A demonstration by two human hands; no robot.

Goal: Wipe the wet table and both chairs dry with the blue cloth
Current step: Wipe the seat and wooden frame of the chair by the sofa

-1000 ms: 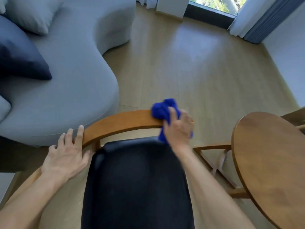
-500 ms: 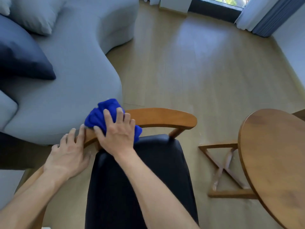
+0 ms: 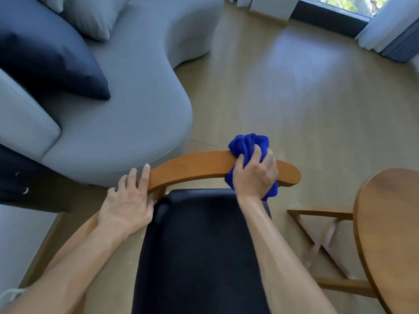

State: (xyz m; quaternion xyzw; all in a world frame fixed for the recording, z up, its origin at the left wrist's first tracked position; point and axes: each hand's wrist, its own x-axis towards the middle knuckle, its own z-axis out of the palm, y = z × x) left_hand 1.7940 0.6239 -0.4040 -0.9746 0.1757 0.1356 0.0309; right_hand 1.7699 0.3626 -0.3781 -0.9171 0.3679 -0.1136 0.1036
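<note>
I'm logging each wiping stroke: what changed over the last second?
The right hand, gripping the blue cloth, swept along the chair's wooden backrest to its left end, then returned toward the right end. The left hand stayed resting on the left end.

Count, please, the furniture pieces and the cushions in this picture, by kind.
Chair: 1
Table: 1
Sofa: 1
Dark cushion: 1
Light cushion: 1, plus part of another at the top edge
Total: 6
</note>
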